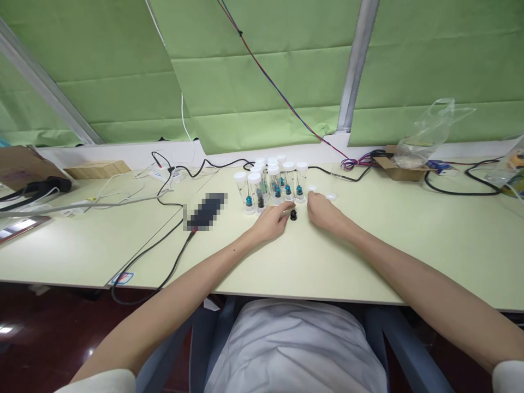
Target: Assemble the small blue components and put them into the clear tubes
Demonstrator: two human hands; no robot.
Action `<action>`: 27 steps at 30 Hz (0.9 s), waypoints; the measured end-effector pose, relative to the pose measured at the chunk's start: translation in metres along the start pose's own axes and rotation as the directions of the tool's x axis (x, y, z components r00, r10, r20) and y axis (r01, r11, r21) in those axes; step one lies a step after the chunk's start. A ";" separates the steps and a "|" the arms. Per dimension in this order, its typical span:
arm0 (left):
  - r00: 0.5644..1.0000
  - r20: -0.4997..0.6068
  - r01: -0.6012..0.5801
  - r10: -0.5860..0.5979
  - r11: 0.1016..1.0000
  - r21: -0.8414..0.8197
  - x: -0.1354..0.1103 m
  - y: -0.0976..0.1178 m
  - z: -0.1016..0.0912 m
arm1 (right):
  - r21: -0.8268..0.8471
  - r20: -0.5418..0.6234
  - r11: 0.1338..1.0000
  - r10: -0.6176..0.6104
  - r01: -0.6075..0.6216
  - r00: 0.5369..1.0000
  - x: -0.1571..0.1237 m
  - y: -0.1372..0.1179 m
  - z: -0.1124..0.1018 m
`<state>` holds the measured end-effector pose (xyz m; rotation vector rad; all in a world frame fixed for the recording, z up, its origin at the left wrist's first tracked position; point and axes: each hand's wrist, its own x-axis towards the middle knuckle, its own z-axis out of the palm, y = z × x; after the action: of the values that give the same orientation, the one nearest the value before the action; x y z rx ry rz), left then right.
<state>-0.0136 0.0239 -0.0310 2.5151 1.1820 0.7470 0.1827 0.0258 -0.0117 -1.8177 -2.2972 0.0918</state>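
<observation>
My left hand [272,221] rests on the table with its fingers reaching forward, thumb and index finger apart. Its fingertips are at the thin stem above a small black piece with a round base [293,215]; whether they touch is unclear. To the right, my right hand [323,210] is closed, fingertips pressed together, and what they hold is too small to make out. Just beyond stand several clear tubes with white caps [254,179], in which blue, green or dark pieces [249,201] with thin wires show. Two white round lids [331,196] lie by my right hand.
A phone-like dark device [207,211], blurred out, lies to the left with a black cable [180,256]. Along the back run more cables, a power strip [166,173] and a wooden block [98,170]. An open cardboard box [399,170] holding a plastic bag sits at the back right.
</observation>
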 end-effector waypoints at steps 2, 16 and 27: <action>0.999 0.028 -0.015 0.016 1.000 -0.018 0.001 -0.001 0.000 | 0.013 -0.001 1.000 -0.006 0.006 1.000 0.001 0.001 0.001; 0.999 -0.033 0.027 -0.026 0.998 0.049 0.000 0.002 0.000 | 0.033 0.003 0.999 -0.011 0.011 1.000 0.000 0.000 -0.001; 0.999 -0.033 -0.002 0.007 0.988 0.155 -0.002 0.006 -0.004 | 0.039 0.001 0.999 -0.023 0.023 1.000 0.000 0.002 0.001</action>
<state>-0.0134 0.0186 -0.0263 2.6411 1.2925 0.7268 0.1844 0.0267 -0.0126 -1.7728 -2.3003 0.1338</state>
